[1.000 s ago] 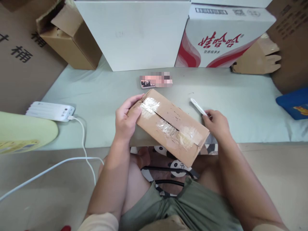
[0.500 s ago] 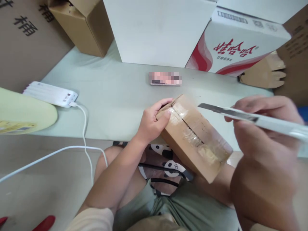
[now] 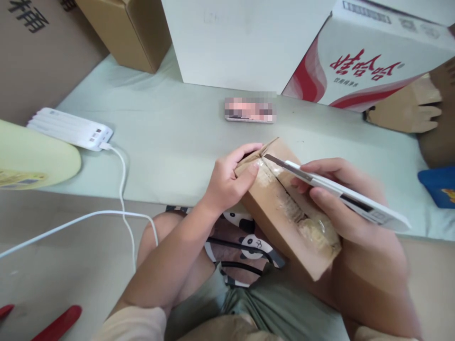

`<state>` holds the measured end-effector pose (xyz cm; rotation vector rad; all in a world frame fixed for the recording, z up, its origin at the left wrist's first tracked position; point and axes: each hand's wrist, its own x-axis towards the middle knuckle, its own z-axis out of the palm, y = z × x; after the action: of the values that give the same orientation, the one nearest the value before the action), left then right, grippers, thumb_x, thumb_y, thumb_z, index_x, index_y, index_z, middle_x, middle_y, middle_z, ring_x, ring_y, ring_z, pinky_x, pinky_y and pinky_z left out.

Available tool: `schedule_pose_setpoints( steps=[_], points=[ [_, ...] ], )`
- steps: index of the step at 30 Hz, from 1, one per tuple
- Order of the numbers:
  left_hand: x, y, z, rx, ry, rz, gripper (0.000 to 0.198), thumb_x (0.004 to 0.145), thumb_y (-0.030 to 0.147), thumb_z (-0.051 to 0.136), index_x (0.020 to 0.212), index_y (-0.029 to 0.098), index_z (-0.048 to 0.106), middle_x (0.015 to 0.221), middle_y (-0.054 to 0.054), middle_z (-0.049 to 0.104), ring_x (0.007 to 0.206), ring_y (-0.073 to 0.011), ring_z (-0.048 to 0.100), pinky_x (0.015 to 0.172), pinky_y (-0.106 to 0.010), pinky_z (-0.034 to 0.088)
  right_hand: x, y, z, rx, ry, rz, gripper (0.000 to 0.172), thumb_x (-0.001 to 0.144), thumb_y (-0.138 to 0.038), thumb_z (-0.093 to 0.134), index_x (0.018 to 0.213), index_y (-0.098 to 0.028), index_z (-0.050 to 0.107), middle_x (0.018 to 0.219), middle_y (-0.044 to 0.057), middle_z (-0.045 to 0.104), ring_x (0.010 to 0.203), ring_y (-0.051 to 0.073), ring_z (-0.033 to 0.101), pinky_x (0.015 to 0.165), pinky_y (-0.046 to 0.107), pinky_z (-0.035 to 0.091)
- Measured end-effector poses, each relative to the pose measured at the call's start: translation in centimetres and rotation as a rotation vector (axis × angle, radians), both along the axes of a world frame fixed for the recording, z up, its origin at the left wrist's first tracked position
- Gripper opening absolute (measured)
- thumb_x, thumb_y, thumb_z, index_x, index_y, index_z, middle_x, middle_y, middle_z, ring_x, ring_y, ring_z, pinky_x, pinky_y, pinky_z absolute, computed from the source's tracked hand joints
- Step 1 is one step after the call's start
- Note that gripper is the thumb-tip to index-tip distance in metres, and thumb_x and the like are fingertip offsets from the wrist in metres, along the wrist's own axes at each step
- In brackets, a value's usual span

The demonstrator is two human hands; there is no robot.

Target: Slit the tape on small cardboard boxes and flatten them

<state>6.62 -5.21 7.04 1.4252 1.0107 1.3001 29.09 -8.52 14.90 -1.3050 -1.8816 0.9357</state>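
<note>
A small brown cardboard box (image 3: pixel 277 213), sealed with clear tape along its top seam, rests over my lap at the edge of the pale green surface (image 3: pixel 170 137). My left hand (image 3: pixel 229 182) grips the box's far end, thumb pressed on the taped top. My right hand (image 3: pixel 341 208) is closed around a white utility knife (image 3: pixel 341 192). Its metal blade points left and its tip lies at the far end of the taped seam, close to my left thumb.
A white power bank (image 3: pixel 71 129) with a white cable (image 3: pixel 121 199) lies at the left. A blurred flat object (image 3: pixel 250 110) lies beyond the box. A large white box (image 3: pixel 245 42), a red-and-white carton (image 3: pixel 369 57) and brown cartons (image 3: pixel 131 28) stand behind. A blue thing (image 3: pixel 439 185) sits at the right.
My right hand picked the knife off the surface, raised it, and has brought the blade down onto the taped seam. The left hand kept hold of the box, which tilted slightly.
</note>
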Motion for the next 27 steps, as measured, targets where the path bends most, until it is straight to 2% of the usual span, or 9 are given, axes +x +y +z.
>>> schedule_pose_setpoints(
  steps=[5,13,19,27],
  points=[
    [0.1,0.0,-0.1,0.032,-0.008,-0.006,0.037,0.093,0.037,0.064,0.121,0.014,0.072,0.122,-0.01,0.078,0.113,-0.0254,0.073,0.1,-0.036,0.059,-0.2,-0.1,-0.1,0.042,-0.068,0.0,0.022,0.095,-0.035,0.07,0.116,-0.03,0.072,0.094,0.002,0.079,0.072,0.019,0.072,0.059,0.029,0.056],
    [-0.1,0.2,-0.3,0.069,0.053,0.008,0.041,0.095,0.049,0.063,0.121,0.018,0.072,0.125,-0.01,0.074,0.117,-0.0272,0.07,0.105,-0.041,0.056,-0.5,-0.4,0.1,0.08,-0.084,-0.003,0.018,0.096,-0.032,0.067,0.114,-0.03,0.072,0.087,0.002,0.078,0.064,0.018,0.07,0.056,0.03,0.053],
    [-0.1,0.2,-0.4,0.073,0.052,0.014,0.038,0.094,0.045,0.064,0.12,0.018,0.072,0.125,-0.01,0.075,0.115,-0.028,0.071,0.103,-0.042,0.058,-1.1,-0.2,0.6,0.124,-0.152,0.027,0.015,0.095,-0.028,0.067,0.109,-0.026,0.071,0.087,0.001,0.08,0.06,0.014,0.067,0.055,0.027,0.05],
    [0.0,0.3,-0.4,0.064,0.063,0.024,0.039,0.094,0.046,0.064,0.12,0.019,0.073,0.123,-0.009,0.076,0.113,-0.0275,0.072,0.102,-0.041,0.058,-1.2,0.0,0.8,0.134,-0.173,0.06,0.015,0.091,-0.023,0.067,0.105,-0.023,0.07,0.074,-0.002,0.075,0.05,0.01,0.059,0.05,0.025,0.046]
  ],
)
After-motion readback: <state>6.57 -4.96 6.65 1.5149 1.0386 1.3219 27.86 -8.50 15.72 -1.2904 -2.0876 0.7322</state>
